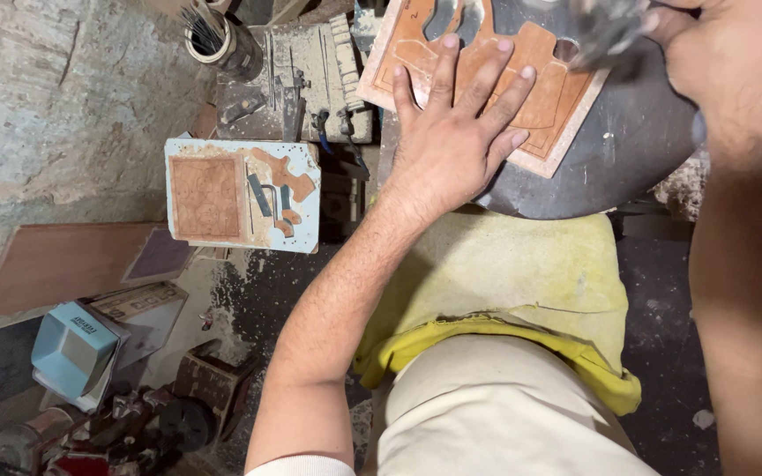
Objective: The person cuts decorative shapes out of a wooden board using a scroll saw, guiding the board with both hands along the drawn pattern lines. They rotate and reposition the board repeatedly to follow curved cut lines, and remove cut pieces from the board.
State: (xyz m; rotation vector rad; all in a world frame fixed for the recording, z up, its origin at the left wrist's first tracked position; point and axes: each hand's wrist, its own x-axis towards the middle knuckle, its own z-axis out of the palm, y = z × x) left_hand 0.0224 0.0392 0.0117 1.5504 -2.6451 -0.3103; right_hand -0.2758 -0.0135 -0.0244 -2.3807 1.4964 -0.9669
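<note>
My left hand lies flat, fingers spread, on a thin brown board with cut-out shapes and a pale border. The board rests on a dark round work surface. My right hand is at the top right, closed around a blurred grey object that sits over the board's far edge; what the object is cannot be told.
A light blue box holding brown cut pieces stands to the left. Behind it are small tools and a round can of thin rods. A yellow cloth covers my lap. A blue-grey box and clutter lie at lower left.
</note>
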